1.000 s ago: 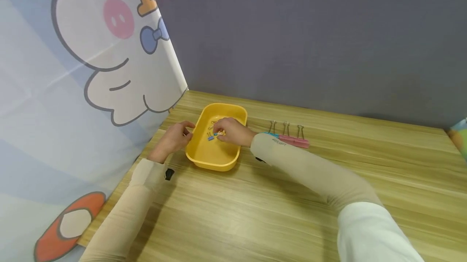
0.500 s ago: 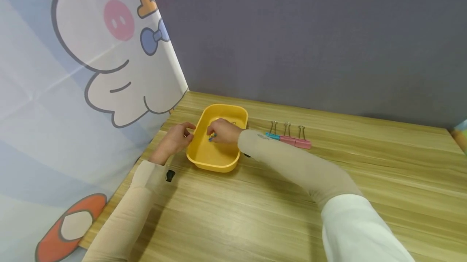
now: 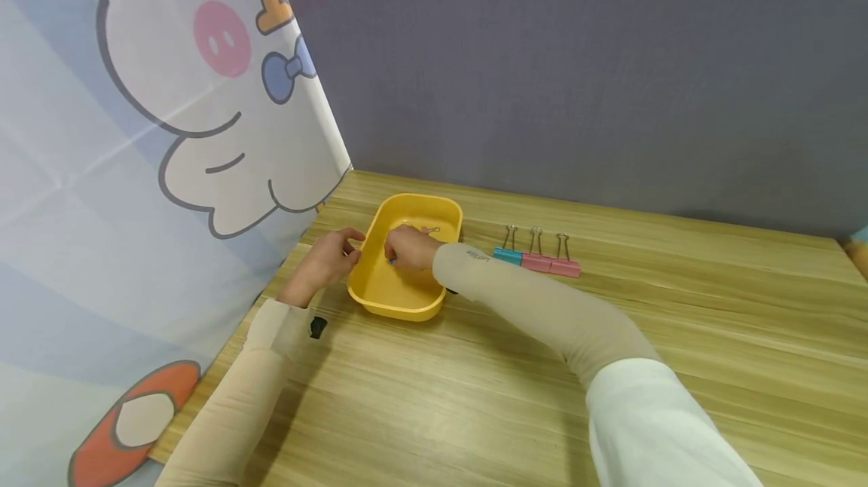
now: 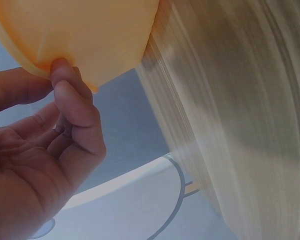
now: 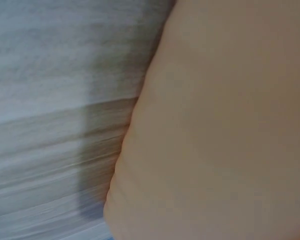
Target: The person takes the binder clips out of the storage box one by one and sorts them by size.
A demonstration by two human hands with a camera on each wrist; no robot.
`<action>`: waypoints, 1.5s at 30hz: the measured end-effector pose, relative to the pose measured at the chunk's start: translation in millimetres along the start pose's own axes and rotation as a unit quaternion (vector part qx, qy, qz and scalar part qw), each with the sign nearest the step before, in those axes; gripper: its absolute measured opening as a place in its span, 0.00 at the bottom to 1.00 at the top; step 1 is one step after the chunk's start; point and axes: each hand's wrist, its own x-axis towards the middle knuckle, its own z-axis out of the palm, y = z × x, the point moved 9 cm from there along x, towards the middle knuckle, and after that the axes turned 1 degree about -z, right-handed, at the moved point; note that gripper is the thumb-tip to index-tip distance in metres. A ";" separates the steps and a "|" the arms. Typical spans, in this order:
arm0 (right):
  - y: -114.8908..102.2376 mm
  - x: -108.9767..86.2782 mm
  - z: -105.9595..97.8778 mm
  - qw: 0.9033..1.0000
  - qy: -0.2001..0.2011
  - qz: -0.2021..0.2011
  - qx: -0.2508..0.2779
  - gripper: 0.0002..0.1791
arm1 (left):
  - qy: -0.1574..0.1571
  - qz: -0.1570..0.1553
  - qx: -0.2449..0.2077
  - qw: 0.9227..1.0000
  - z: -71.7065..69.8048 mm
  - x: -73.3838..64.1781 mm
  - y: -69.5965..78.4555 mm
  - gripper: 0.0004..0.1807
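A yellow plastic tray (image 3: 400, 313) stands on the wooden table in the head view. My left hand (image 3: 324, 261) pinches its left rim between thumb and fingers. The left wrist view shows that grip close up, with the left hand (image 4: 50, 145) on the edge of the tray (image 4: 105, 35). My right hand (image 3: 411, 247) is down inside the tray, fingers curled, pinching a small blue binder clip (image 3: 392, 261) mostly hidden beneath the fingertips. Another small clip (image 3: 430, 230) lies behind the right hand. In the right wrist view a blurred tan surface hides the fingers.
Right of the tray, large binder clips stand in a row: a teal clip (image 3: 508, 255) and two pink clips (image 3: 551, 264), handles up. A grey partition (image 3: 576, 80) rises behind the table (image 3: 434, 396). A cartoon-printed sheet (image 3: 136, 193) borders the left side.
My right hand has moved left and a little lower inside the tray, covering the blue clip and uncovering a clip behind it. My left hand keeps its place on the rim.
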 end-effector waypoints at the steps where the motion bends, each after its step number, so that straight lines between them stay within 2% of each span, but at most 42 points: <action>1: 0.6 -0.6 -1.2 1.000 0.008 0.002 0.001 0.04 | -0.001 0.002 0.001 1.000 0.4 0.1 0.7 0.18; 7: 3.8 -4.1 -1.9 1.000 0.018 0.008 0.002 0.04 | -0.005 0.000 0.005 1.000 2.2 1.6 3.0 0.18; 20: 6.3 -7.2 0.7 0.999 0.032 -0.012 -0.007 0.04 | -0.004 0.005 0.005 1.000 6.2 4.2 8.7 0.18; 25: 8.9 -12.0 -4.7 0.999 0.035 -0.011 0.015 0.02 | -0.004 0.004 0.007 1.000 7.7 4.1 9.0 0.17; 35: 7.2 -32.6 -31.7 0.993 0.087 -0.060 0.048 0.02 | 0.000 0.009 0.007 1.000 6.7 1.3 6.6 0.17; 45: 1.3 -68.0 -45.2 0.984 0.131 -0.121 0.018 0.02 | 0.001 0.006 0.006 1.000 0.4 -2.4 0.2 0.18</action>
